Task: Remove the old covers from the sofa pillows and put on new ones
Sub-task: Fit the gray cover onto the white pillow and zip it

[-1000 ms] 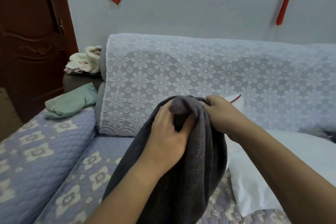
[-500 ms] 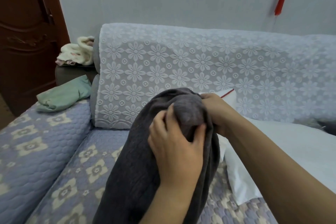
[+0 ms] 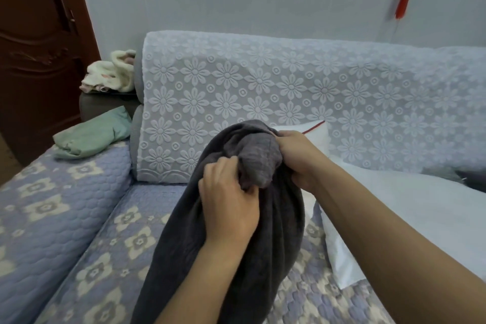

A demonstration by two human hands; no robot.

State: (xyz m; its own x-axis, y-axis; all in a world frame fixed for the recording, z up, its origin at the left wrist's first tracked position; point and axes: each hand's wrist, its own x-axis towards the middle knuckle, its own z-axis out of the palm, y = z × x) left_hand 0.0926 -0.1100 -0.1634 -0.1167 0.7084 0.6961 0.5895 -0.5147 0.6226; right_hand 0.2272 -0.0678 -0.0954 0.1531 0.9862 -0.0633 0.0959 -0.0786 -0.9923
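Head view: both hands bunch the grey cover beside white pillow

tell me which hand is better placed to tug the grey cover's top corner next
Right. The right hand already grips the bunched top of the grey cover; the left hand pinches a fold lower down.

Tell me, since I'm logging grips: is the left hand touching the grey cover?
Touching. The head view shows the left hand with fingers curled into a bunched fold of the grey cover; the right hand grips it too.
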